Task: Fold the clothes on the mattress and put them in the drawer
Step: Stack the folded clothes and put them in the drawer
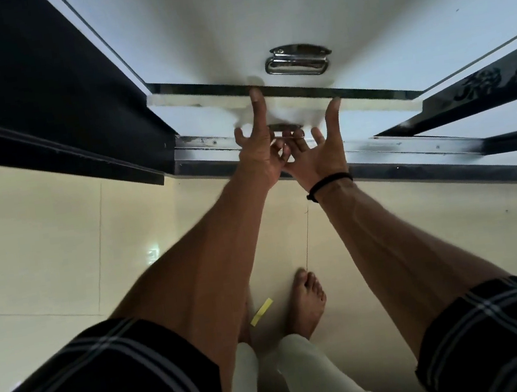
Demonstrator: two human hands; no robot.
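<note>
Head view: both hands' fingers splayed, left hand (256, 154) and right hand (319, 150) index tips against the drawer (271, 107) front.

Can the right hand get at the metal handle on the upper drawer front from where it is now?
Probably yes. The right hand has its fingers on the lower drawer, and the metal handle sits just above it on the upper drawer front, with nothing between them.

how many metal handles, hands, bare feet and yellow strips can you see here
chrome metal drawer handles: 2, upper, lower partly hidden behind the fingers
hands: 2, left, right
bare foot: 1
yellow strip on the floor: 1
total: 6
</note>
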